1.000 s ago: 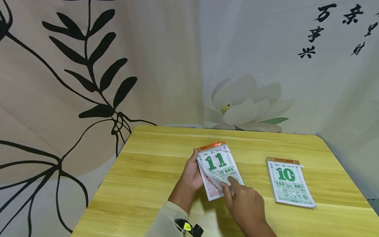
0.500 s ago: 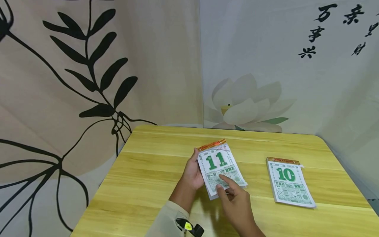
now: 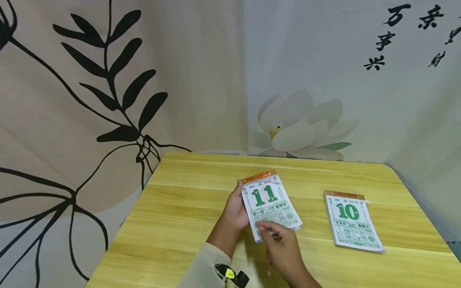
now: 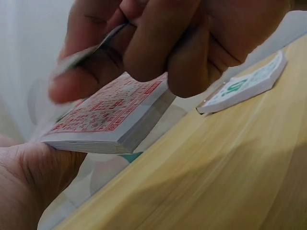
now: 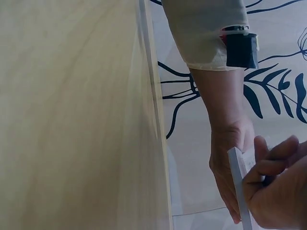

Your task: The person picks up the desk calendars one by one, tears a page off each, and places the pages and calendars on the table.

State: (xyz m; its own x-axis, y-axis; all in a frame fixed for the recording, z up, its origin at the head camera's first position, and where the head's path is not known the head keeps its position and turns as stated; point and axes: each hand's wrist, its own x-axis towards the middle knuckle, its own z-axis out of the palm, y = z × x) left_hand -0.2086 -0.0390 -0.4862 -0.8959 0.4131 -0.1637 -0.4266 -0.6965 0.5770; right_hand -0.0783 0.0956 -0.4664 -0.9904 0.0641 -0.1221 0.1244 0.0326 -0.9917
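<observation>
My left hand holds a tear-off calendar by its left side, above the table. Its top sheet carries a large green 11 under a red and gold header strip. At the lower left corner of that sheet is my right hand. In the left wrist view, thumb and forefinger of the right hand pinch the sheet's edge and lift it, baring a red-printed page below. The right wrist view shows the pad's thick edge between both hands.
A second tear-off calendar with a green 10 lies on the wooden table, to the right of the hands. Behind the table hang printed cloths with leaves, a lotus and Chinese characters.
My right hand has moved left along the bottom of the top sheet, to its lower left corner. The sheet, askew earlier with red print showing beneath, now lies nearly square over the pad.
</observation>
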